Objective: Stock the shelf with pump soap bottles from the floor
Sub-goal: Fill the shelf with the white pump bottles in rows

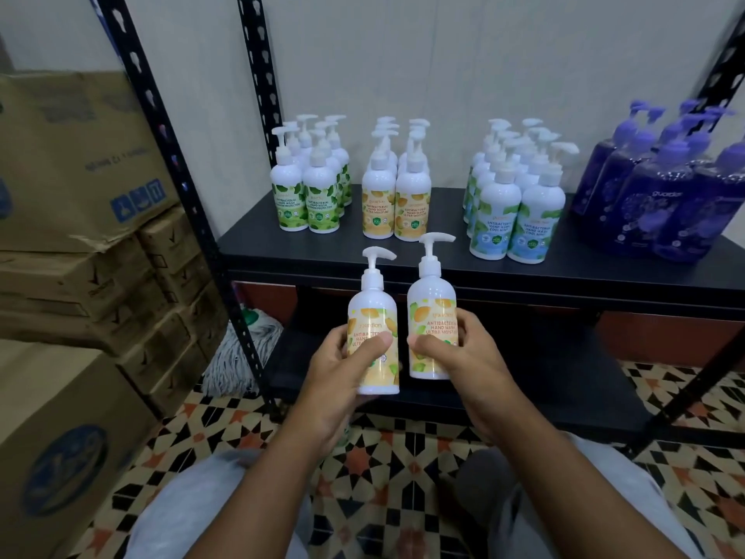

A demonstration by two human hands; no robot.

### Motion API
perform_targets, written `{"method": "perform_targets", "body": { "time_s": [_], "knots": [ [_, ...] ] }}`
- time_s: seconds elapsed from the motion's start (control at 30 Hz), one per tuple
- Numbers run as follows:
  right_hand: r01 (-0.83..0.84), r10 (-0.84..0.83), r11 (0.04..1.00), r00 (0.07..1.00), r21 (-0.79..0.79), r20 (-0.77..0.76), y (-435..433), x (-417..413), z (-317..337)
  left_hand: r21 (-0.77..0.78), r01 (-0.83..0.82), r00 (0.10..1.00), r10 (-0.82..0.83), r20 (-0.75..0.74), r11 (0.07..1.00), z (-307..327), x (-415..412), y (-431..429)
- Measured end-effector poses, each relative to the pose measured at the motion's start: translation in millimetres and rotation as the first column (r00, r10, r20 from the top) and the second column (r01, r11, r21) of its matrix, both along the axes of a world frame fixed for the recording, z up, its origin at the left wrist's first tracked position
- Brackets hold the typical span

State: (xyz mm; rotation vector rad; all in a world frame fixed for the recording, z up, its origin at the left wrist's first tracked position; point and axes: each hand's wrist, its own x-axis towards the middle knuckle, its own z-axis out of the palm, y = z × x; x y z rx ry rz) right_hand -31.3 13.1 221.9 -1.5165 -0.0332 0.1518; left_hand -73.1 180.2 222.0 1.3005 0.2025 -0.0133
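Yellow bottles [373,312] held before shelf [282,244]
Left hand [346,365], right hand [455,357] each grip one; careless placement could topple shelved yellow row [397,207].

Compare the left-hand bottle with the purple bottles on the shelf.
The left-hand bottle is white with an orange label; the purple bottles are dark purple. Its pump is white, theirs lilac. The left hand holds it in the air; they stand on the shelf. Both are pump bottles.

Person: left hand [342,373] and right hand [455,357] bare. Forearms [536,470] uncovered to frame edge. Light grey trousers [181,518], soft fabric, visible over both knees.
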Motion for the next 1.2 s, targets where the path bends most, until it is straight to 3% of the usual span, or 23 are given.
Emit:
{"method": "perform_targets", "body": {
  "time_s": [0.3, 0.6, 0.8, 1.2],
  "knots": [
    [0.040, -0.025, 0.997, 0.979, -0.071, 0.201, 5.5, 5.1, 11.6, -0.136, -0.013, 1.000, 0.016, 0.024, 0.991, 5.6, 7.1, -1.3],
    [0.133, -0.076, 0.986, 0.899, -0.103, 0.432, 24.5, 86.1, 53.4, -0.057, -0.106, 0.967, 0.116, 0.228, 0.993, 41.6, 76.6, 16.5],
    [0.228, -0.126, 0.958, 0.877, -0.171, 0.464, 34.1, 139.0, 44.9, -0.112, -0.147, 0.938, 0.175, 0.300, 0.983, 57.8, 127.5, 22.9],
    [0.312, -0.131, 0.879, 0.886, -0.362, 0.446, 37.1, 151.8, 22.8, -0.132, -0.172, 0.944, 0.202, 0.263, 0.976, 36.1, 116.3, 30.8]
  ]
}}
